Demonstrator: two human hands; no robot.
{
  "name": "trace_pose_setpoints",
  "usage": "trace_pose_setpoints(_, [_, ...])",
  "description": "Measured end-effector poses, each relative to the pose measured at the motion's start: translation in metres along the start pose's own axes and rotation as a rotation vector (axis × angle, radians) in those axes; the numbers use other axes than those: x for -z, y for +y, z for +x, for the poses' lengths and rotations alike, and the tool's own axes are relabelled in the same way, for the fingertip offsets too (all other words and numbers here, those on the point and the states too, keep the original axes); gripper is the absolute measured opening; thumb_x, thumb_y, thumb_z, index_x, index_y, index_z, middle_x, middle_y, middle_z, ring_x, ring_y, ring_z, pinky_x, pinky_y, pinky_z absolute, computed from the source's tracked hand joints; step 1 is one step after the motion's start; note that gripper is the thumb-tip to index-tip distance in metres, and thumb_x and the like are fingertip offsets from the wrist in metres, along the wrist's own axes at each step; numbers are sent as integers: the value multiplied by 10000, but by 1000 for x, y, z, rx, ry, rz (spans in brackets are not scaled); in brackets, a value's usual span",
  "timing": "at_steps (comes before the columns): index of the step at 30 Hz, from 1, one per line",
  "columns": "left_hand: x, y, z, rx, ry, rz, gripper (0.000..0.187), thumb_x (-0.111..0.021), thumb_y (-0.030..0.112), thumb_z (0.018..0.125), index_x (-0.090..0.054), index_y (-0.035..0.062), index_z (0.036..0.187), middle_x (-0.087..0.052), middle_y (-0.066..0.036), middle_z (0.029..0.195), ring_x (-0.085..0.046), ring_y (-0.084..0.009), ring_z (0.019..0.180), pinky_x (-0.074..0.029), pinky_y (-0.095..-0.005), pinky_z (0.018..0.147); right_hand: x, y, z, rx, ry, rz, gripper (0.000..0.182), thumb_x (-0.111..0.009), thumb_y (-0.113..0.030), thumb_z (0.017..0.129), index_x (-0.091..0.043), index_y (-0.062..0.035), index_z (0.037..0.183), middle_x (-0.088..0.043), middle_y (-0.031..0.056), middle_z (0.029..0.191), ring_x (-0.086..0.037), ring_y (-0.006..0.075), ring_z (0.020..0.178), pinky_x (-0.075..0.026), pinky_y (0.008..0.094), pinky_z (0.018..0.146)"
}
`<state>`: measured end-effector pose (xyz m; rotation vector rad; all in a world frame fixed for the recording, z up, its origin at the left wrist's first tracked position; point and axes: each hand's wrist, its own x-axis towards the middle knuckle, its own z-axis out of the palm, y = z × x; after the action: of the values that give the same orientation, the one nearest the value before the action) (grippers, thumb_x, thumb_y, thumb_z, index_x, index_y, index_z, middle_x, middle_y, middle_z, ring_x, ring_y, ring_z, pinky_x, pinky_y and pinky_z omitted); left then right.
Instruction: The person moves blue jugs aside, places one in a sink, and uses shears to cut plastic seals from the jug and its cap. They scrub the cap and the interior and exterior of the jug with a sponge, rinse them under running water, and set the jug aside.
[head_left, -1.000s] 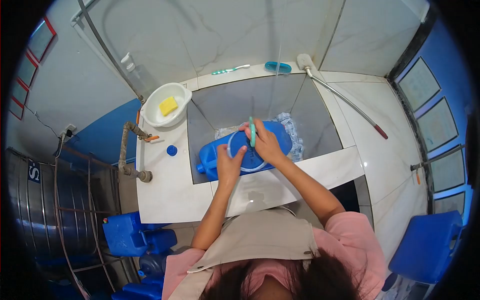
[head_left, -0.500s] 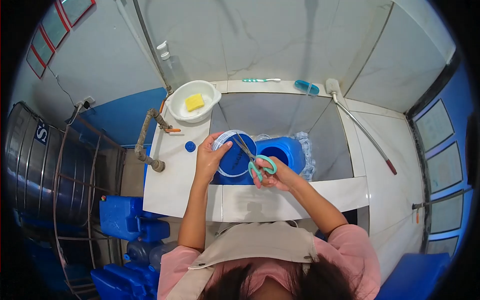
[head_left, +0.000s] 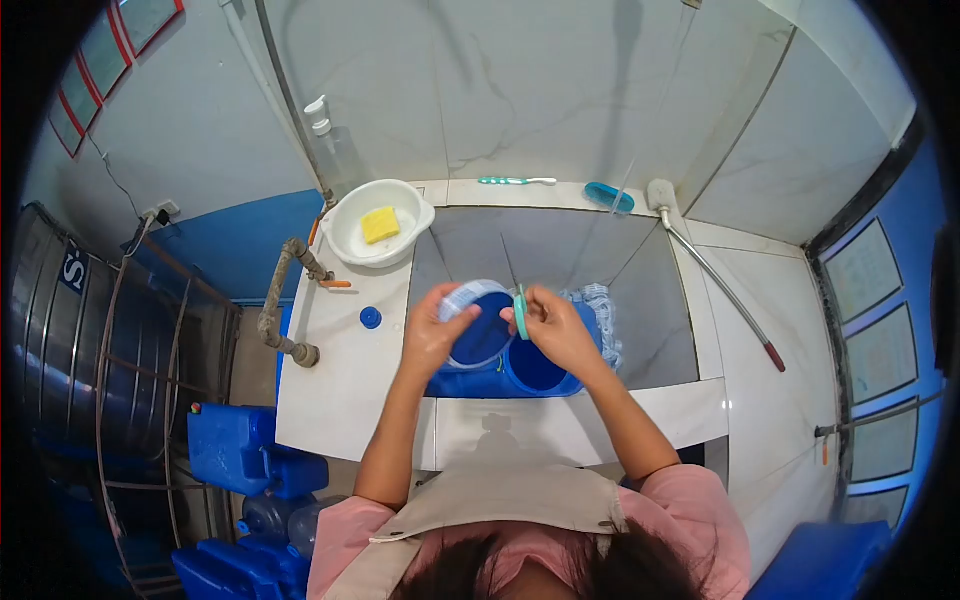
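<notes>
Cutting a round piece from the blue can over the sink

The left hand (head_left: 432, 335) grips the cut disc (head_left: 478, 325) above the blue can (head_left: 520, 365); the right hand (head_left: 556, 328) is closed on the scissors (head_left: 520, 312), blades probably hidden; better to keep short snips along the rim

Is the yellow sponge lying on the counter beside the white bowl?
No, the yellow sponge sits inside the white bowl, not on the counter.
</notes>
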<state>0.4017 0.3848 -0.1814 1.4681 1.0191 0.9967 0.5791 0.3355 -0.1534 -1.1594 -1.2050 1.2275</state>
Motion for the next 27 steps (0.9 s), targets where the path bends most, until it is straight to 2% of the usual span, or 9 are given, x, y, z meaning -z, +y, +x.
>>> trace_pose_setpoints(3, [7,16,15,89,-37,-219,289,-700,66,774,-586,-2,1031,-643,-34,913,-577,-98,841,-460,-232,761,3,-15,20,583,142,-639,217,-643,-48,750,-500,-14,911,-575,107,784,-574,286,738,-451,379,656])
trace_pose_setpoints(6, [7,20,27,9,-143,-11,295,-675,17,778,-574,-3,1055,-620,-18,909,-564,-82,850,-453,-210,766,8,-24,39,568,-77,-775,302,-622,-9,706,-477,-26,970,-555,131,893,-539,353,876,-442,427,727])
trace_pose_setpoints(10, [12,7,43,-110,-145,31,282,-687,42,769,-581,-1,1027,-645,-51,900,-584,-105,833,-463,-244,761,9,-24,55,495,-151,-832,287,-623,-8,715,-487,-37,966,-566,132,898,-550,338,869,-447,419,718])
trace_pose_setpoints(12, [13,4,50,-111,-111,62,275,-685,37,759,-585,4,1012,-639,-50,884,-575,-102,825,-462,-255,746,6,-11,66,731,-102,-867,282,-620,-21,716,-503,-47,971,-574,142,838,-566,342,824,-456,422,695])
trace_pose_setpoints(13, [15,4,53,-113,-115,63,275,-685,37,759,-585,4,1012,-639,-50,884,-575,-102,825,-462,-255,746,4,-7,72,730,-98,-868,282,-620,-21,716,-503,-47,971,-574,142,838,-566,342,824,-456,422,695])
trace_pose_setpoints(15, [17,7,59,108,-154,104,276,-692,54,757,-579,13,1005,-621,-41,869,-556,-93,807,-449,-248,711,3,1,86,515,45,-679,280,-615,-31,726,-501,-40,981,-589,164,801,-578,368,776,-460,438,664])
trace_pose_setpoints(18, [15,-7,61,20,-122,115,247,-703,77,756,-573,26,960,-596,-24,848,-532,-81,782,-429,-233,679,11,22,125,494,283,-645,287,-610,-45,739,-488,-23,999,-599,199,803,-586,398,760,-456,458,647])
trace_pose_setpoints(20, [18,-28,56,-39,-81,65,238,-701,84,763,-565,32,951,-584,-17,835,-524,-80,769,-423,-231,670,47,38,160,285,435,-715,279,-603,-45,751,-472,-4,994,-600,227,832,-584,420,778,-454,476,657])
trace_pose_setpoints(27, [43,-47,61,-178,250,-332,382,-640,-35,786,-465,-3,1124,-580,-80,1055,-551,-131,949,-421,-254,868,142,149,201,258,376,-1296,201,-561,-85,793,-457,-1,944,-616,221,827,-599,414,753,-480,486,660])
